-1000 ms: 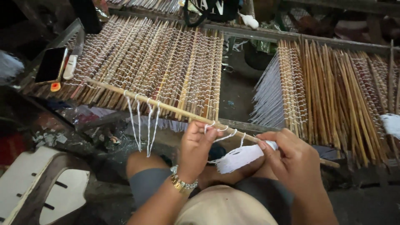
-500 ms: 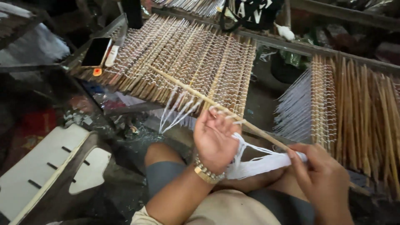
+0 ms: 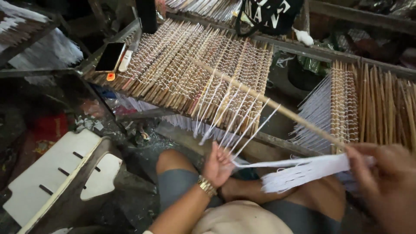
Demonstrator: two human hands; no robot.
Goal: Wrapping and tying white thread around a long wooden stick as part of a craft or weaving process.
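**Both hands on white string bundle, strands fanned up to loose stick**

Left hand [image 3: 218, 167] low centre, above the knee, fingers curled shut round the near ends of several white strings [image 3: 234, 125]. Right hand [image 3: 388, 186] at far right, blurred; fingers closed on the other end of the white string bundle [image 3: 303, 171], exact pinch not readable. Bundle stretched taut between the two hands, long axis roughly level, left to right, frayed loops hanging off its lower edge.

From left hand, separate strands rise up and away, spreading like a fan to a long bamboo stick [image 3: 268, 104]. Stick lies diagonal: far end on the woven bamboo mat [image 3: 182, 65], near end dropping toward the right hand. Left hand nearer the strand ends; right hand nearer the stick's low end.

Mat sits on a wooden frame [image 3: 281, 143], its near edge just beyond the left hand, white fringe hanging below it. Second mat section [image 3: 372, 108] at right, own fringe [image 3: 314, 112] facing the gap. Open gap between the two mats is the only free room; stick crosses it.

Phone [image 3: 110, 56] and small white object on mat's left corner, well apart from hands. White slotted board [image 3: 60, 173] on floor at lower left. Dark bag [image 3: 268, 15] at far edge.
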